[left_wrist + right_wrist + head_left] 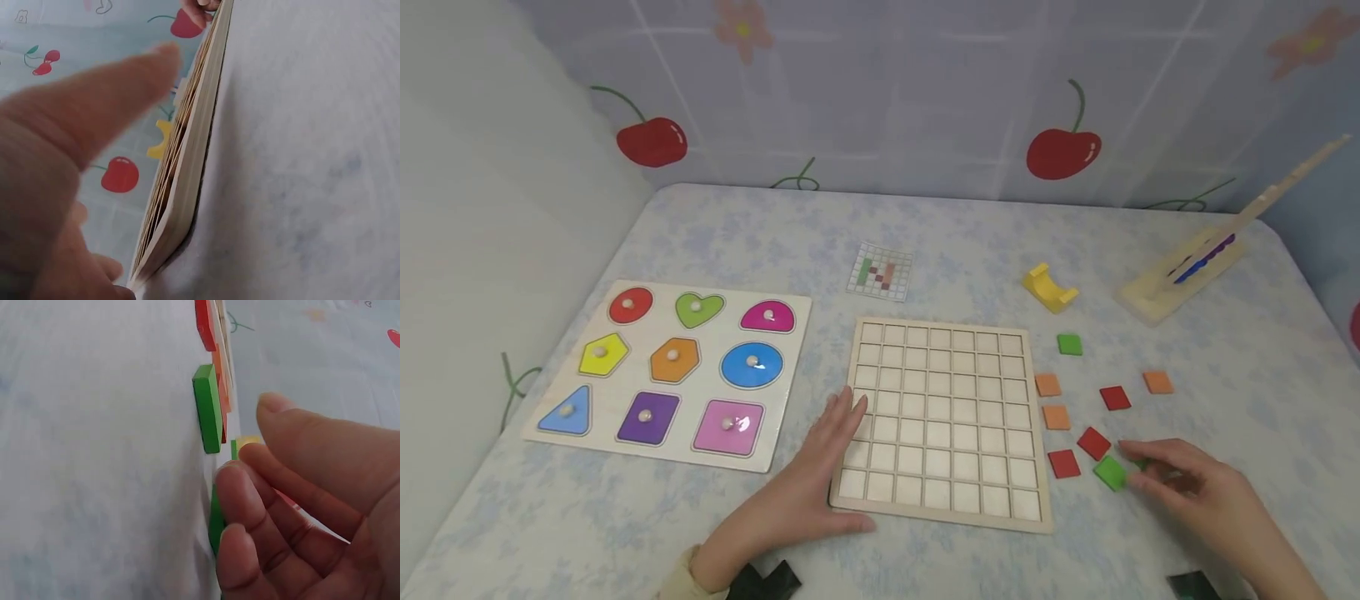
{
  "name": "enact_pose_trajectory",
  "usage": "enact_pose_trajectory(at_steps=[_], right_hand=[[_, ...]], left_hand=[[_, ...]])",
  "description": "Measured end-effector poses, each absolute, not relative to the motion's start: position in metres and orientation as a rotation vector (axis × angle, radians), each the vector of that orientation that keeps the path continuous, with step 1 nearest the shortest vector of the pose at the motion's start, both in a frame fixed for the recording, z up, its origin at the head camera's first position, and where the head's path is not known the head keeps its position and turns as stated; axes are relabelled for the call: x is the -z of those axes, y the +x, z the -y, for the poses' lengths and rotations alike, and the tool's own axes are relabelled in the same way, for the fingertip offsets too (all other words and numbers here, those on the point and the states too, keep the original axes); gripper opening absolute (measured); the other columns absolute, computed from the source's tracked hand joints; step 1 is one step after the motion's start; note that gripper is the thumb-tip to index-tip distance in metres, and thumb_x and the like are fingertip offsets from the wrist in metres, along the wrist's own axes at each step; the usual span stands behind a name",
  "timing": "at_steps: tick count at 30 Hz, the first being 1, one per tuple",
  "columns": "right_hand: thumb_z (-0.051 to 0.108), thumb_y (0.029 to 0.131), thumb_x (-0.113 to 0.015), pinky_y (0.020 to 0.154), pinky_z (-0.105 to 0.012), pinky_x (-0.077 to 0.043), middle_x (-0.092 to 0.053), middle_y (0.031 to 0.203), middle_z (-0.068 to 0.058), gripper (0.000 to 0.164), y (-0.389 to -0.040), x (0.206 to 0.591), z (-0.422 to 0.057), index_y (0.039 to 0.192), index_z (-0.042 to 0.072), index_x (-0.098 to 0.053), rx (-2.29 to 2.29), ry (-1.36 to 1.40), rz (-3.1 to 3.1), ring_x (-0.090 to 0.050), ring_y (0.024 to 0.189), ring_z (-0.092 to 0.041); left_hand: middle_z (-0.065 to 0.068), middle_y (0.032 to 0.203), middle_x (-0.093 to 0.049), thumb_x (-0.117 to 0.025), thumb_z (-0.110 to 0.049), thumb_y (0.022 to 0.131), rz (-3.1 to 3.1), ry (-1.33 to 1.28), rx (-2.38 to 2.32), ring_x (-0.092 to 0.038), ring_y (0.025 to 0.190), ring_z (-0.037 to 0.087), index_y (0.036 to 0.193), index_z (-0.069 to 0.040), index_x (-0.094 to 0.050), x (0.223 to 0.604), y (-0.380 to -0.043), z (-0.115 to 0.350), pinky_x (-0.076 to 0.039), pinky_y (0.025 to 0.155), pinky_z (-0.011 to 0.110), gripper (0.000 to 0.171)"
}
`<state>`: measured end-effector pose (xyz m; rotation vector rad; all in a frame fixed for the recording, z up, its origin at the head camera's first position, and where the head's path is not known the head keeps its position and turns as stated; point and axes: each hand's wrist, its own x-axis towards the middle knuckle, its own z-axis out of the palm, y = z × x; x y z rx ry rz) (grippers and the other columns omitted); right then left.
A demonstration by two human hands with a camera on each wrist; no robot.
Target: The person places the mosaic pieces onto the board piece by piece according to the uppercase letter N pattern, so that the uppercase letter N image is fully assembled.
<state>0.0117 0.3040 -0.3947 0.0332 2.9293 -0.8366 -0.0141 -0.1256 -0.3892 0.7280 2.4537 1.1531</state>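
A wooden grid board with bare square cells lies in the middle of the table. My left hand rests at its left edge, fingers extended along the rim and thumb by the front corner. On the right, my right hand is low over the table, its fingertips at a mostly hidden green square tile. In the right wrist view the thumb stands apart from the bent fingers. Another green tile lies just left of the fingertips, close to a red tile.
More red, orange and green tiles lie right of the board. Behind it is a pattern card with coloured squares. A knobbed shape puzzle lies left. Back right stand a yellow curved block and a wooden stand.
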Motion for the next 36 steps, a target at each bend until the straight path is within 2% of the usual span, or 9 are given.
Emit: enact_pose_trajectory(at_steps=[3,7,14,27,36], right_hand=[[0.006,0.070,-0.080,0.053,-0.019,-0.045,-0.059,0.094,-0.001,0.042,0.014,0.396,-0.303,0.110,0.009,-0.069,0.847,-0.025,-2.969,-0.047,0.068,-0.008],[0.004,0.067,-0.082,0.052,-0.020,-0.038,-0.056,0.091,0.004,0.043,0.016,0.395,-0.304,0.107,0.013,-0.070,0.919,-0.159,-3.006,-0.043,0.070,-0.006],[0.000,0.065,-0.082,0.056,-0.015,-0.039,-0.057,0.098,0.006,0.045,0.017,0.392,-0.308,0.106,0.018,-0.071,1.003,-0.315,-3.003,-0.044,0.075,-0.003],[-0.002,0.064,-0.082,0.054,-0.016,-0.038,-0.055,0.098,0.009,0.052,0.008,0.392,-0.307,0.109,0.023,-0.070,0.935,-0.430,-3.016,-0.042,0.073,-0.003],[0.004,0.062,-0.085,0.051,-0.018,-0.035,-0.053,0.091,0.009,0.044,0.013,0.393,-0.303,0.100,0.021,-0.071,0.887,-0.352,-3.016,-0.040,0.067,-0.004]], left_hand=[[0.002,0.155,0.012,-0.084,-0.041,0.065,-2.506,0.748,-1.040,0.014,0.139,0.019,0.152,-0.020,0.002,0.393,-0.015,0.123,0.000,0.110,0.042,0.124],[0.002,0.155,0.011,-0.084,-0.040,0.066,-2.549,0.754,-0.944,0.013,0.139,0.018,0.152,-0.015,-0.002,0.395,-0.016,0.120,0.002,0.110,0.036,0.121],[0.002,0.156,0.008,-0.077,-0.047,0.072,-2.595,0.848,-0.819,0.009,0.140,0.019,0.150,-0.009,-0.013,0.395,-0.022,0.120,0.000,0.111,0.035,0.108],[-0.001,0.156,0.006,-0.069,-0.057,0.075,-2.623,0.875,-0.731,0.008,0.139,0.015,0.151,-0.011,-0.011,0.394,-0.023,0.130,-0.006,0.111,0.041,0.106],[0.001,0.156,0.004,-0.068,-0.057,0.077,-2.576,0.869,-0.732,0.006,0.139,0.015,0.150,-0.010,-0.015,0.394,-0.019,0.133,-0.005,0.111,0.041,0.102]])
